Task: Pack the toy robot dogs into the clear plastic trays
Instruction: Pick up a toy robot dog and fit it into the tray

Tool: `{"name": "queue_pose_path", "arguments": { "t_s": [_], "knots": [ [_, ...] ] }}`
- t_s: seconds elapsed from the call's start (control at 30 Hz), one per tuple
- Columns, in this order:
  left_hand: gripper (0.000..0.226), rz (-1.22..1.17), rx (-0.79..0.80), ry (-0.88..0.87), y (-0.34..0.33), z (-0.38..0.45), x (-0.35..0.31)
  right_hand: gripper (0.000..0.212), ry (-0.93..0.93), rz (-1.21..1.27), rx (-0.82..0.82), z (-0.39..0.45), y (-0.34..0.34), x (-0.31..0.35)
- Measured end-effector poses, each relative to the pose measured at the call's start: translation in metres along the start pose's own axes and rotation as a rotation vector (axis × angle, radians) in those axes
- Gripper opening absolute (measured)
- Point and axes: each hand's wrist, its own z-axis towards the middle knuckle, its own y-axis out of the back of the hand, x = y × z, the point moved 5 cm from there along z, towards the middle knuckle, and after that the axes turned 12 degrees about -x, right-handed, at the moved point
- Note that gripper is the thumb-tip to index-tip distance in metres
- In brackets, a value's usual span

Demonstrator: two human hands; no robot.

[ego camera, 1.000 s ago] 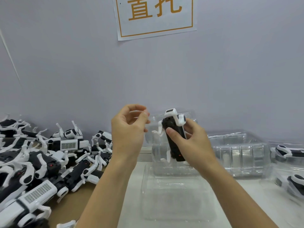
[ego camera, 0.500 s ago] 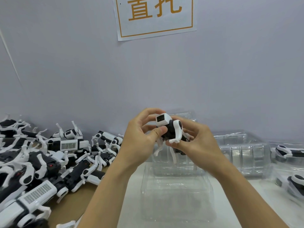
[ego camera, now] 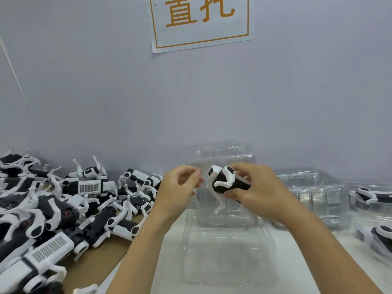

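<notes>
The right hand (ego camera: pixel 257 188) covers the rear half of the toy robot dog (ego camera: pixel 226 180). At twelve o'clock the wall sign (ego camera: pixel 200 22) runs off the top edge. At nine o'clock the dog pile (ego camera: pixel 48 211) is cropped by the frame; packed trays (ego camera: pixel 373 211) are cut off at three o'clock.

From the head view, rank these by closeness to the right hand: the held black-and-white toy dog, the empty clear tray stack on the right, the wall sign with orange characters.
1. Black-and-white toy dog, gripped in the right hand.
2. Empty clear tray stack, just right.
3. Wall sign, high above.
</notes>
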Motion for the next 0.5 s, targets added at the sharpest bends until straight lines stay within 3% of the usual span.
{"name": "queue_pose_path", "arguments": {
  "t_s": [0.27, 0.5],
  "knots": [
    [0.021, 0.349, 0.071, 0.181, -0.010, -0.010, 0.087, 0.034, -0.061, -0.224, 0.161, -0.010, -0.025, -0.016],
    [0.028, 0.000, 0.033, 0.549, -0.013, -0.021, 0.112, 0.032, 0.002, -0.267, 0.228, -0.027, -0.065, -0.016]
  ]
}}
